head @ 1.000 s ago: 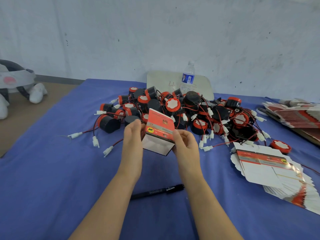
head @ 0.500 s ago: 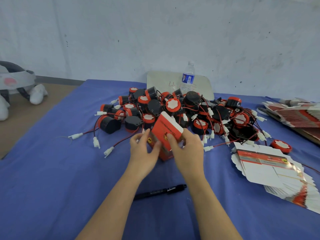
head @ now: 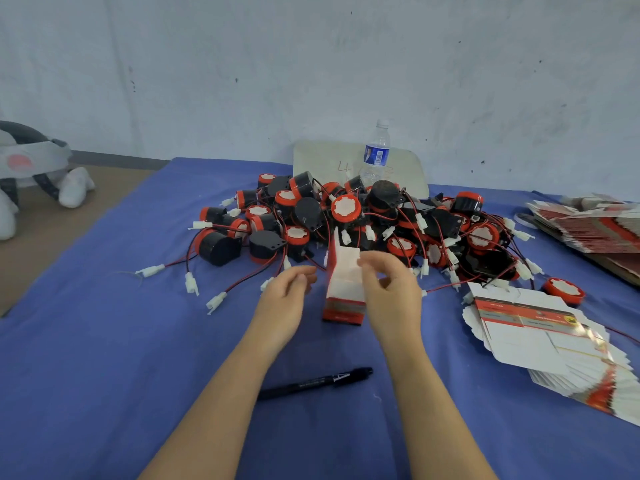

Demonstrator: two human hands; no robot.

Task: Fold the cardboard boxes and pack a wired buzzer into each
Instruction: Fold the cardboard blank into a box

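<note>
A small red and white cardboard box [head: 344,299] stands upright on the blue table cloth [head: 104,358], its white top flap raised. My right hand [head: 393,292] is at the box's right side, with curled fingertips on the edge of the flap. My left hand [head: 285,299] hovers just left of the box, fingers loosely curled, holding nothing and not touching it. Right behind the box lies a heap of black and red wired buzzers [head: 363,223] with white plugs.
A fanned stack of flat box blanks [head: 540,337] lies at the right, with a second stack [head: 588,226] at the far right. A black pen [head: 315,382] lies near my forearms. A water bottle [head: 375,154] and a white board [head: 332,161] stand behind the heap.
The box, held in the air by both hands before, now stands on the cloth. My left hand has let go and drawn back to the left.
</note>
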